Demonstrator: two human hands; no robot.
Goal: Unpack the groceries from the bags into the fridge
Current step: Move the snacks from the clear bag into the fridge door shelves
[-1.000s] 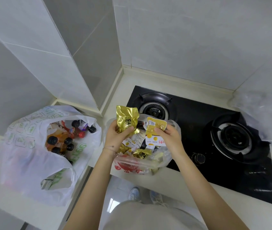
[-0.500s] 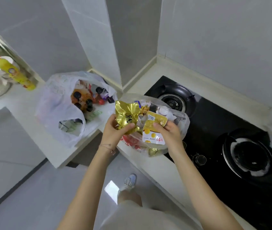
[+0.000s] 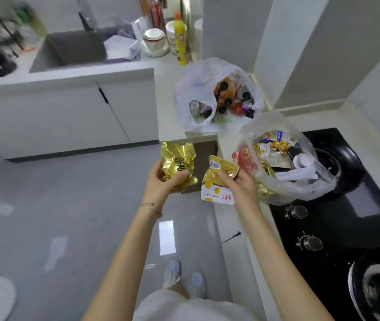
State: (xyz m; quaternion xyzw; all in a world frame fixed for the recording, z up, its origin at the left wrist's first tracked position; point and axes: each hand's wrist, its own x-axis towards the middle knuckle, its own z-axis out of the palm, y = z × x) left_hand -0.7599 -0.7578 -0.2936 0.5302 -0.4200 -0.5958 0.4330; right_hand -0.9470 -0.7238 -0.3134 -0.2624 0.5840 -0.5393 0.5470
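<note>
My left hand (image 3: 161, 181) grips a crinkled gold foil packet (image 3: 177, 164) over the floor, left of the counter. My right hand (image 3: 240, 181) pinches a gold-and-white snack pouch (image 3: 219, 181) by its top, just beside the counter edge. Behind my right hand a clear plastic bag (image 3: 300, 181) of snack packets lies on the counter, partly over the stove. Further back a white plastic bag (image 3: 198, 89) stands open with several dark-capped bottles inside. No fridge is in view.
A black gas stove (image 3: 346, 216) with two burners fills the right. A sink (image 3: 68, 49), a yellow bottle (image 3: 180, 45) and stacked bowls (image 3: 154, 38) sit on the far counter. White cabinets (image 3: 68, 112) and grey floor (image 3: 45, 216) lie to the left; my shoes (image 3: 184, 276) show below.
My view has swung left, away from the stove toward the sink and floor. Both hands have drawn the two packets out of the clear bag and off the counter.
</note>
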